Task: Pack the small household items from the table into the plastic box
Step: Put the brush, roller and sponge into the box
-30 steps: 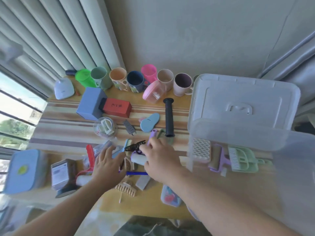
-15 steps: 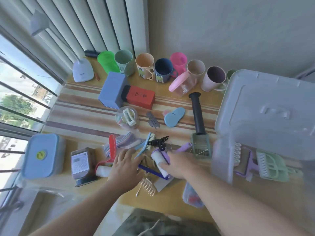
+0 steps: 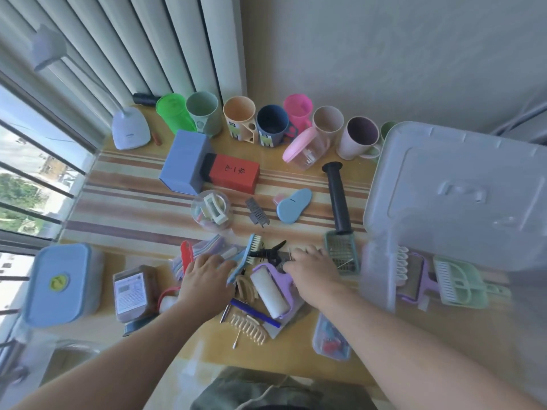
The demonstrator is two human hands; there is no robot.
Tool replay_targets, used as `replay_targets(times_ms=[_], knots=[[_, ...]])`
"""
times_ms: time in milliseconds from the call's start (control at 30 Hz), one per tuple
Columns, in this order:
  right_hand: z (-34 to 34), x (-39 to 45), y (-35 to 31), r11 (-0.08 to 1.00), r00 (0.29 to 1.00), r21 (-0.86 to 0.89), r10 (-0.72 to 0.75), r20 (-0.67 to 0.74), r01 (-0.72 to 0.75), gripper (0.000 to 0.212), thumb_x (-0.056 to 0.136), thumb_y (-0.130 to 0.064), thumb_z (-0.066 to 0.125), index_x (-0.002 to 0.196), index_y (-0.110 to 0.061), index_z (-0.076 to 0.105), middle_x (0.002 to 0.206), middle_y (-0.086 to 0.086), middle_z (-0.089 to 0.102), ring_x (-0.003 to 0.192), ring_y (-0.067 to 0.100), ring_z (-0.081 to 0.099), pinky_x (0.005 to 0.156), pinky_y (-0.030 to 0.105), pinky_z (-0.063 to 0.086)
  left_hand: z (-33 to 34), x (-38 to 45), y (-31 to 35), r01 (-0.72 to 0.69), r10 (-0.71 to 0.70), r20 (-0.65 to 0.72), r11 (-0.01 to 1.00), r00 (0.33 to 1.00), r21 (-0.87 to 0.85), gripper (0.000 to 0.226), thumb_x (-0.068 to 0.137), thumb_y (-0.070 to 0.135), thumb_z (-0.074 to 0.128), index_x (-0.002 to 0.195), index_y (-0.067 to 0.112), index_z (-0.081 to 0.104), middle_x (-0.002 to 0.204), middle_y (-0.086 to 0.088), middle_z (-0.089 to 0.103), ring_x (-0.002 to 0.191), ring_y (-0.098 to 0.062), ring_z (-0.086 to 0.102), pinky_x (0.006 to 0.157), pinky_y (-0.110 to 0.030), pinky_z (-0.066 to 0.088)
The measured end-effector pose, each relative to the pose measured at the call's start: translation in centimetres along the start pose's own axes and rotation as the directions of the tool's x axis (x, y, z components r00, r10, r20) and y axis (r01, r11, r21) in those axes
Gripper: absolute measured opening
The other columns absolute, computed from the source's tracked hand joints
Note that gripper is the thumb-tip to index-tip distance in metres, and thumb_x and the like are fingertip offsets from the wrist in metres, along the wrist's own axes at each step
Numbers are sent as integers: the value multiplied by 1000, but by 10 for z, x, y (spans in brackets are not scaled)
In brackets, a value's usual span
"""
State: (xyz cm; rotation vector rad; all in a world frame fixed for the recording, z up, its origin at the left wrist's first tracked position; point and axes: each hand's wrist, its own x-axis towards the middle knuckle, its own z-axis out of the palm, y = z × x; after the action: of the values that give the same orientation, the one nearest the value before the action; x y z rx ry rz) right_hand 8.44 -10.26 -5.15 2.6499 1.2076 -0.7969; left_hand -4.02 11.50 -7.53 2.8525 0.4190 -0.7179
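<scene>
I count only a few pieces in the clear plastic box (image 3: pixel 381 279) at the table's (image 3: pixel 124 199) right; most are unpacked. My left hand (image 3: pixel 204 276) rests with fingers relaxed on the pile; my right hand (image 3: pixel 313 270) seems to grip the lilac lint roller (image 3: pixel 270 290), a smooth white cylinder, though I cannot tell

Cups (image 3: pixel 270 125) along the wall, plastic box (image 3: pixel 381 279) at right (comb (image 3: pixel 460 281) inside), lint roller (image 3: pixel 270 291) between both hands.

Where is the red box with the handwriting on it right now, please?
In the head view the red box lies left of centre on the striped cloth, touching the blue box on its left, just before the row of cups.
</scene>
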Motion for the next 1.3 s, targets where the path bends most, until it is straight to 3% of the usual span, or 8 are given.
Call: replay_targets(times_ms=[100,200,467,633,833,1000,1167,1300], knots=[[-22,-20,7,996,957,67,-40,-288,61,13,84,-19,78,89,-28,69,93,-7,56,99,27,50,97,44,37,-6,9,5,62,-63,14,998,998,25,39,97,53,42,131,43,58,125,11,65,126,-22,50,101,-40,40],[-54,-51,19,979,869,183,9,-494,94,22,78,-22,85,98,-25,77,91,-7,60,94,26,55,85,41,44,-6,24,13,87,-88,41,996,995,17,34,95,50,37,110,38,65,107,10,70,112,-23,57,89,-41,43],[-54,-132,90,908,704,411,343,-621,-80,41,67,-8,96,103,-18,81,96,-1,63,87,32,61,77,40,51,-12,45,24,120,-117,27,985,993,-123,19,88,41,49,98,30,61,91,4,63,87,-21,60,71,-36,53],[-22,-170,150,847,589,493,506,-630,-201,37,64,-7,98,96,-17,84,89,0,54,83,33,60,80,37,48,-34,26,14,104,-175,-120,888,977,-448,14,106,35,42,114,24,46,84,-2,63,68,-20,62,56,-38,54],[44,-215,216,782,712,548,565,-418,-298,27,65,-23,93,89,-29,83,83,-3,57,81,35,63,72,34,44,-93,-19,98,-113,-64,-291,825,955,-553,8,104,30,48,111,32,49,81,-4,60,67,-24,60,56,-38,48],[84,-203,208,915,940,250,337,-43,-317,25,80,-45,74,101,-31,75,105,-4,60,108,29,57,76,35,36,-117,-52,214,-329,166,-317,744,934,-582,6,104,26,50,99,30,51,79,5,59,65,-12,55,56,-37,42],[88,-165,191,956,961,182,194,198,-230,22,87,-31,80,95,-23,61,104,4,58,100,34,63,70,33,40,-108,-55,294,-465,270,-426,753,863,-465,11,98,14,56,106,20,60,94,4,54,83,-12,48,69,-22,37],[81,-151,193,950,979,258,139,151,-175,23,90,-27,79,107,-19,65,115,5,58,103,34,63,75,37,44,-93,-58,333,-492,340,-390,768,856,-410,13,91,14,63,102,21,65,88,7,53,76,-9,45,68,-11,37]])
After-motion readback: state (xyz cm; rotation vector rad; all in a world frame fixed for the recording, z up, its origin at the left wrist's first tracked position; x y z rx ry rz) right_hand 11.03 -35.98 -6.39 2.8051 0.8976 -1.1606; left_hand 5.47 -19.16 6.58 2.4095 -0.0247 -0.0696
